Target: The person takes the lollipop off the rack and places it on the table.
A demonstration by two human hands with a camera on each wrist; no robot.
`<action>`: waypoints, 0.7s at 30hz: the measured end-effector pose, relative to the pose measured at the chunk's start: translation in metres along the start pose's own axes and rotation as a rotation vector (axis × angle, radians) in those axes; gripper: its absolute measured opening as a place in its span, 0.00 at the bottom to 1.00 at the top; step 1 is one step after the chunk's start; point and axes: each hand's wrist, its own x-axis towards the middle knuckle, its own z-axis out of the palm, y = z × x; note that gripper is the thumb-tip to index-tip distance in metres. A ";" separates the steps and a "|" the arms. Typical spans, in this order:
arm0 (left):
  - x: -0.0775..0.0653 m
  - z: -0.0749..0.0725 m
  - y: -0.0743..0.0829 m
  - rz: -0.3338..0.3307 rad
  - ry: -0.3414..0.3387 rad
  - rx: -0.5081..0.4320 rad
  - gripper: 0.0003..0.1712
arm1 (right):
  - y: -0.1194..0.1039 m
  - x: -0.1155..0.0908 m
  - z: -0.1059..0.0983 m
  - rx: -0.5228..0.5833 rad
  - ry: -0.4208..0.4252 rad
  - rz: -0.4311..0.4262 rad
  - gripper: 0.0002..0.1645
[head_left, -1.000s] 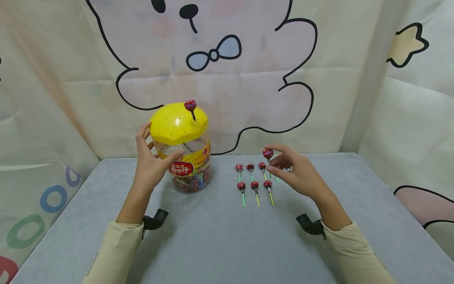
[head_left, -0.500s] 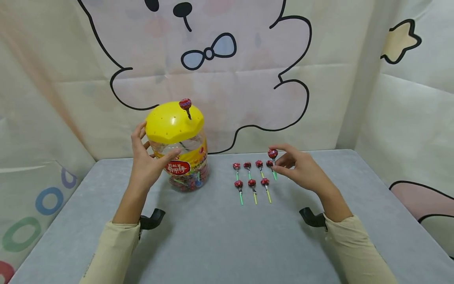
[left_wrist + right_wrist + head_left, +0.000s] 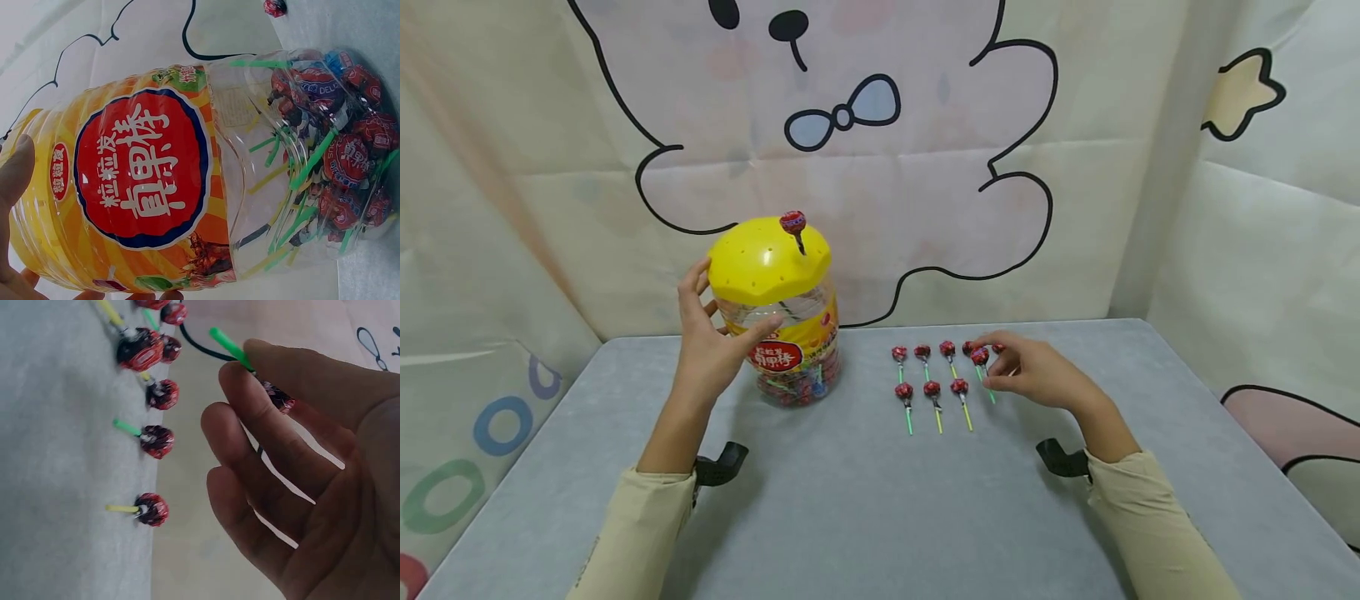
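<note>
A clear plastic candy jar (image 3: 816, 333) with a yellow domed lid (image 3: 760, 262) stands on the table, and lollipops with green and yellow sticks fill its bottom. My left hand (image 3: 711, 346) grips the jar's left side, thumb across the front and fingers behind. One red-wrapped lollipop (image 3: 792, 222) pokes up from the lid. Between thumb and index finger, my right hand (image 3: 1037, 372) pinches another lollipop (image 3: 230, 347) by its green stick, its red head partly behind the fingers in the right wrist view. That hand is low, at the right end of two rows of lollipops (image 3: 932, 390).
The front row has several lollipops with heads away from me; the back row (image 3: 922, 352) runs behind it, partly covered by the right hand. A printed cloth backdrop (image 3: 880, 208) rises behind the grey table (image 3: 880, 500). Black wrist mounts (image 3: 722, 464) stick out at both sleeves.
My right hand has moved slightly right, then down toward the table with the lollipop, bringing it beside the front row. The left hand keeps its hold on the jar.
</note>
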 end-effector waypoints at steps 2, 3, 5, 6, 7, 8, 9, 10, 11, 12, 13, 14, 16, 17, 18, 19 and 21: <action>0.000 0.000 0.000 0.006 0.000 0.000 0.60 | 0.004 0.001 0.001 -0.008 -0.012 0.012 0.33; -0.001 0.000 0.001 0.008 0.000 0.000 0.60 | 0.005 0.001 0.002 -0.012 -0.017 0.017 0.33; -0.001 0.001 0.001 0.009 0.000 0.000 0.60 | 0.009 0.002 0.003 -0.022 -0.027 0.024 0.32; -0.001 0.001 0.001 0.008 -0.001 0.001 0.60 | 0.011 0.002 0.004 -0.028 -0.033 0.030 0.32; -0.001 0.001 0.001 0.007 -0.001 0.002 0.60 | 0.012 0.003 0.005 -0.029 -0.040 0.035 0.31; -0.001 0.001 0.001 0.005 -0.002 0.003 0.60 | 0.013 0.003 0.005 -0.029 -0.048 0.042 0.31; -0.001 0.001 0.002 0.004 -0.001 0.004 0.60 | 0.015 0.004 0.006 -0.030 -0.057 0.048 0.30; 0.000 0.001 0.002 0.003 -0.001 0.004 0.60 | 0.016 0.004 0.007 -0.030 -0.067 0.054 0.30; 0.000 0.001 0.002 0.003 -0.001 0.006 0.60 | 0.016 0.004 0.007 -0.029 -0.077 0.063 0.30; 0.000 0.001 0.002 0.005 -0.001 0.006 0.60 | 0.017 0.005 0.007 -0.028 -0.086 0.073 0.30; 0.000 0.001 0.002 0.006 -0.001 0.005 0.60 | 0.017 0.005 0.007 -0.025 -0.095 0.082 0.30; 0.000 0.001 0.002 0.008 -0.001 0.004 0.60 | 0.017 0.006 0.008 -0.025 -0.105 0.094 0.31; 0.000 0.001 0.002 0.012 -0.001 0.004 0.60 | 0.017 0.006 0.008 -0.023 -0.124 0.119 0.32; 0.000 0.001 0.002 0.014 0.000 0.004 0.59 | 0.017 0.007 0.008 -0.022 -0.133 0.132 0.32; 0.000 0.001 0.002 0.015 0.000 0.005 0.59 | 0.017 0.007 0.009 -0.020 -0.142 0.144 0.33; -0.001 0.001 0.002 0.015 0.001 0.006 0.59 | 0.017 0.007 0.009 -0.019 -0.150 0.156 0.33; -0.001 0.001 0.001 0.015 0.003 0.010 0.59 | 0.018 0.007 0.010 -0.019 -0.164 0.172 0.33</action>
